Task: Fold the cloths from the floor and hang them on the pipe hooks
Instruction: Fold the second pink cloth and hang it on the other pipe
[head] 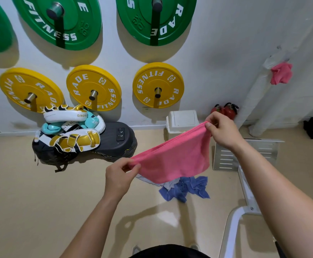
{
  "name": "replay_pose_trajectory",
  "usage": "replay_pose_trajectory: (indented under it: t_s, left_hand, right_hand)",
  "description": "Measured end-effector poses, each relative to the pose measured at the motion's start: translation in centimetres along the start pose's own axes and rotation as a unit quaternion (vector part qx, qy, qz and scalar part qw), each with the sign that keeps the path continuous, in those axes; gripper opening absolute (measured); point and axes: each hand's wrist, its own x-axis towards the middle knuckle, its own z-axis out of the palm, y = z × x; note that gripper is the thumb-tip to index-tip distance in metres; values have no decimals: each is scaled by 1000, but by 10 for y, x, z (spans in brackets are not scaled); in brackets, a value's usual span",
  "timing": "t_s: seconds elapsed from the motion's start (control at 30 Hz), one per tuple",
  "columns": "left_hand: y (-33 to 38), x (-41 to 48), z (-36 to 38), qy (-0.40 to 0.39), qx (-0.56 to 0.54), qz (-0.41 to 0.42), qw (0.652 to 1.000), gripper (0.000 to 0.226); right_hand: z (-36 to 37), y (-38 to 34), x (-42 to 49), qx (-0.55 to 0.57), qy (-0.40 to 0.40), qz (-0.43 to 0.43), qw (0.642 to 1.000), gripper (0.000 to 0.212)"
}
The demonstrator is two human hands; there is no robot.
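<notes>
- The left hand (pixel 121 173) pinches one top corner of the pink cloth (pixel 174 161) between thumb and curled fingers, with the fabric bunched in the pinch.
- The right hand (pixel 221 132) pinches the other top corner the same way. It is held higher and farther out than the left hand, so the top edge slopes up from left to right.
- Between the two grips the pink cloth hangs in the air, spread open and sagging, clear of the floor (pixel 40 183).
- Directly below the hanging cloth, a crumpled blue cloth (pixel 188 189) lies on the floor with a paler piece tangled in it.
- Just beyond the right hand stand a lidded white bin (pixel 181 121) and two red fire extinguishers (pixel 230 109), against the wall.
- Below the right forearm lies a slotted metal plate (pixel 263 151).
- Up and to the right of the right grip, a second pink cloth (pixel 280 73) hangs bunched on the white-wrapped pipe (pixel 256 101).
- Well to the left of the left grip, boxing pads (pixel 72 127) are piled on a black base (pixel 116 144).
- Above all of this, yellow weight plates (pixel 94 86) and green weight plates (pixel 155 17) hang on wall pegs.
</notes>
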Motion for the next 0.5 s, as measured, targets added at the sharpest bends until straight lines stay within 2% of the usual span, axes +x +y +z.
replay_pose_trajectory:
  t_s: [0.13, 0.23, 0.33, 0.5]
  left_hand:
    - [20, 14, -6, 17, -91, -44, 995, 29]
    - [27, 28, -13, 11, -101, -48, 994, 40]
    - [34, 42, -19, -21, -101, -37, 994, 28]
    - [39, 54, -26, -17, -107, -35, 994, 12]
  right_hand:
    - [9, 10, -4, 38, 27, 40, 998, 14]
    - [12, 13, -8, 142, 41, 66, 987, 15]
    - [12, 12, -11, 209, 36, 82, 974, 18]
    - [5, 12, -13, 197, 40, 81, 976, 18]
